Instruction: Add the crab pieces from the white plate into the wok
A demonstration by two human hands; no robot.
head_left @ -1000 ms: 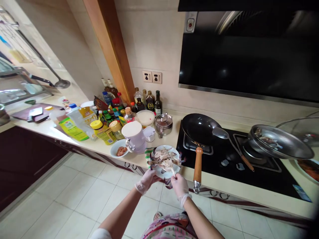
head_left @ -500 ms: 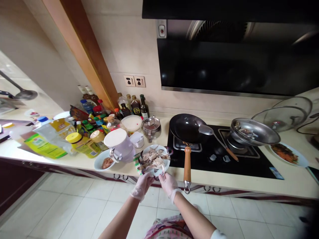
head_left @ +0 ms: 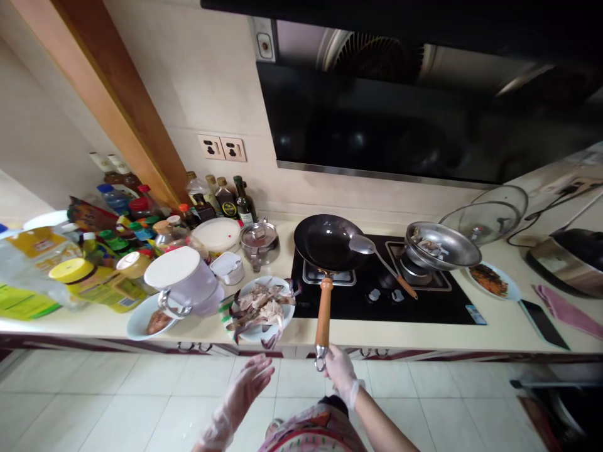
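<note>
My left hand (head_left: 247, 389), in a clear glove, hangs in front of the counter edge with its fingers stretched out and holds nothing. A plate (head_left: 288, 314) of cut crab pieces (head_left: 264, 307) lies on the counter just beyond it, over a green-striped cloth (head_left: 226, 307). My right hand (head_left: 342, 371), also gloved, is at the metal end of the wooden wok handle (head_left: 324, 314). Its fingertips are partly hidden, so I cannot tell whether they grip the handle. The black wok (head_left: 325, 242) sits on the left burner. A ladle-like spatula (head_left: 362, 245) rests across its right rim.
A steel pan (head_left: 452, 251) with food stands on the right burner. Left of the plate are a bowl of meat (head_left: 136, 320), a white-lidded jug (head_left: 174, 270) and several bottles. Farther right lie a plate of shredded food (head_left: 511, 290), a phone (head_left: 544, 323) and a pink cloth (head_left: 570, 311).
Both hands have let go of the crab plate, which now sits on the counter. My left hand drew back; my right moved to the wok handle's end. The view turned right.
</note>
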